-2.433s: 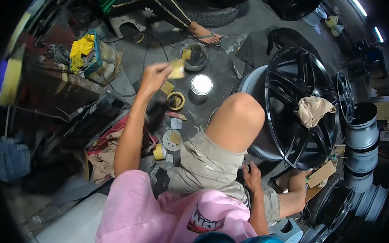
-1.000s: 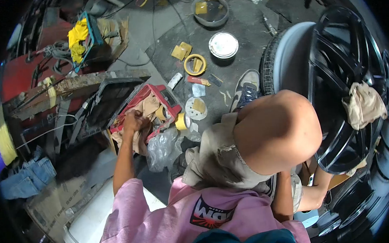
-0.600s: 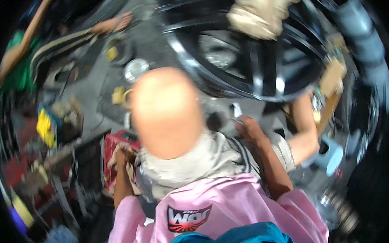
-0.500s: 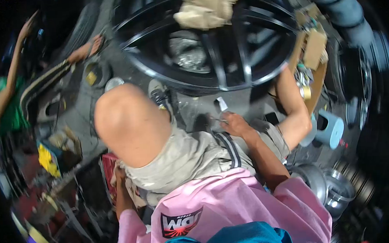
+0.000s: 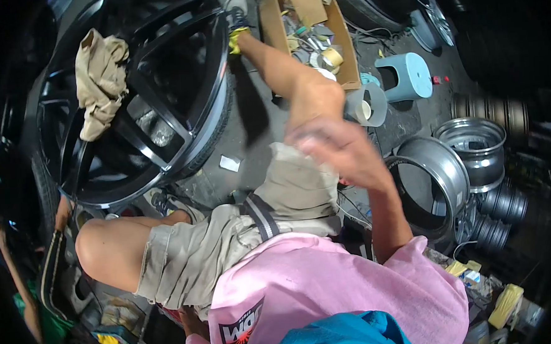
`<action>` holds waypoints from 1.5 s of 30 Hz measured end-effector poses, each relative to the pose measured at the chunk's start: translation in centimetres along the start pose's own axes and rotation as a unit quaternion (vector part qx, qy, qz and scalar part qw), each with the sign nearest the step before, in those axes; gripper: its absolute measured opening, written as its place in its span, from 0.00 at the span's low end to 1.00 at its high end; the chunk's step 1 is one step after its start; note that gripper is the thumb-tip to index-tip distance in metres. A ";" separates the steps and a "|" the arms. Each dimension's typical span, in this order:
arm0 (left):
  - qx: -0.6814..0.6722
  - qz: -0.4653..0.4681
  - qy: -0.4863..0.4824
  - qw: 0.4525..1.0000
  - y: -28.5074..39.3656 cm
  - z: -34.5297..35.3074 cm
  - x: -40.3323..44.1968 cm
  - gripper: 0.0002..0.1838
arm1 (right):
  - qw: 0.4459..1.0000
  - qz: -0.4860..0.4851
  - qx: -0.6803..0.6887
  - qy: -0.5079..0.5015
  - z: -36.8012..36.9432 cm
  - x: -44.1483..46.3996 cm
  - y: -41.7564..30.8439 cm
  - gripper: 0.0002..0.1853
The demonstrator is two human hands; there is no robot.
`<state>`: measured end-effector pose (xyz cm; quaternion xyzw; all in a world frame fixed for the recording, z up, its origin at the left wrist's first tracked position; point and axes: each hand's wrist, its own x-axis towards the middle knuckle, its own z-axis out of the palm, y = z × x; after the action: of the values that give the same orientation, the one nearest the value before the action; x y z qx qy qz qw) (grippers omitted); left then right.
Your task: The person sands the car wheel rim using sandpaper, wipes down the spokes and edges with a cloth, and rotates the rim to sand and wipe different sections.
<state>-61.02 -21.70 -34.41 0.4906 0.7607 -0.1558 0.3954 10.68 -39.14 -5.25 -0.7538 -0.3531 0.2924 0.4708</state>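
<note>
The right hand [image 5: 339, 145], its fingers bent and blurred by motion, hovers over the right leg near the hem of the shorts [image 5: 301, 186]; whether it grips anything, I cannot tell. The left hand is hidden behind the left thigh; only its forearm [image 5: 195, 324] shows, just beside a sliver of red box [image 5: 171, 312]. Near the right hand: a translucent tub [image 5: 378, 107], a light-blue stool [image 5: 416, 77] standing upright, and an open cardboard box [image 5: 350, 68] containing a roll of tape [image 5: 332, 58]. Between the legs and the wheel: a white scrap [image 5: 229, 162], flat on the floor. Ahead, to the left: the black wheel [image 5: 138, 74], face up over a tyre [image 5: 222, 128], a crumpled beige cloth [image 5: 100, 88] draped on its spokes. Right: silver rims [image 5: 433, 154]. Far left: another person's arm [image 5: 18, 282].
</note>
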 end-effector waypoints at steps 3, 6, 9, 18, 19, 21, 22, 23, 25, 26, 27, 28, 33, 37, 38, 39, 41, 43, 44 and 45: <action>0.004 0.022 -0.004 1.000 2.4 -0.4 1.6 0.19 | 0.946 0.066 0.167 0.269 -4.3 -2.1 1.6 0.16; 0.009 0.040 -0.009 0.999 4.2 -1.1 2.5 0.19 | 0.912 0.070 0.155 0.373 -5.5 -3.2 7.5 0.18; 0.016 0.055 -0.013 0.998 5.8 -1.7 2.8 0.18 | 0.892 0.148 0.166 0.394 -3.6 -4.8 11.5 0.18; 0.048 0.079 -0.012 0.996 8.8 -4.0 1.4 0.18 | 0.954 0.241 -0.033 0.177 11.5 -11.1 31.4 0.18; 0.056 0.081 -0.013 0.995 9.1 -4.3 1.3 0.18 | 0.952 0.281 -0.012 0.119 13.1 -12.8 34.0 0.18; 0.075 0.087 -0.013 0.993 9.8 -5.0 1.1 0.18 | 0.954 0.266 0.071 0.120 17.3 -16.6 37.9 0.21; 0.083 0.090 -0.015 0.992 10.3 -5.1 1.0 0.18 | 0.945 0.261 0.117 0.157 18.8 -18.3 37.0 0.23; 0.083 0.104 -0.013 0.991 11.1 -6.3 0.9 0.18 | 0.939 0.261 0.141 0.177 19.7 -19.6 36.2 0.23; 0.103 0.095 -0.015 0.990 11.6 -5.9 1.1 0.18 | 0.926 0.281 0.145 0.206 21.3 -22.3 35.1 0.23; 0.109 0.095 -0.019 0.989 11.7 -6.0 1.0 0.18 | 0.921 0.302 0.124 0.211 22.0 -23.7 34.4 0.22; 0.113 0.094 -0.018 0.989 11.9 -6.2 0.8 0.18 | 0.916 0.322 0.100 0.215 22.6 -25.1 33.9 0.22; 0.116 0.094 -0.017 0.989 12.0 -6.4 0.7 0.18 | 0.910 0.344 0.076 0.218 23.2 -26.2 33.7 0.22; 0.126 0.090 -0.014 0.988 11.7 -7.8 0.1 0.18 | 0.874 0.426 -0.058 0.227 24.2 -29.6 33.5 0.22; 0.129 0.087 -0.017 0.988 10.6 -8.4 -0.5 0.17 | 0.862 0.391 -0.123 0.297 23.2 -30.1 32.5 0.22; 0.128 0.086 -0.018 0.988 10.3 -8.6 -0.8 0.17 | 0.863 0.361 -0.133 0.328 22.8 -29.9 31.9 0.21; 0.124 0.085 -0.018 0.989 10.0 -8.8 -1.2 0.17 | 0.858 0.298 -0.151 0.390 22.4 -29.3 31.7 0.21; 0.116 0.090 -0.022 0.989 9.6 -9.2 -1.4 0.17 | 0.865 0.275 -0.172 0.384 22.1 -28.0 34.3 0.19; 0.110 0.094 -0.028 0.989 9.0 -8.9 -1.0 0.17 | 0.863 0.258 -0.204 0.382 22.0 -26.9 36.9 0.16; 0.107 0.097 -0.032 0.989 8.9 -9.0 -1.2 0.17 | 0.870 0.256 -0.206 0.369 21.7 -26.5 37.4 0.16; 0.102 0.096 -0.034 0.990 8.8 -8.9 -1.4 0.17 | 0.874 0.261 -0.205 0.355 21.2 -26.1 37.8 0.16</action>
<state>-57.11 -12.90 -26.32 0.5940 0.6762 -0.2100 0.3818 -11.17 -61.18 -45.22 -0.9513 -0.0047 0.0382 0.3060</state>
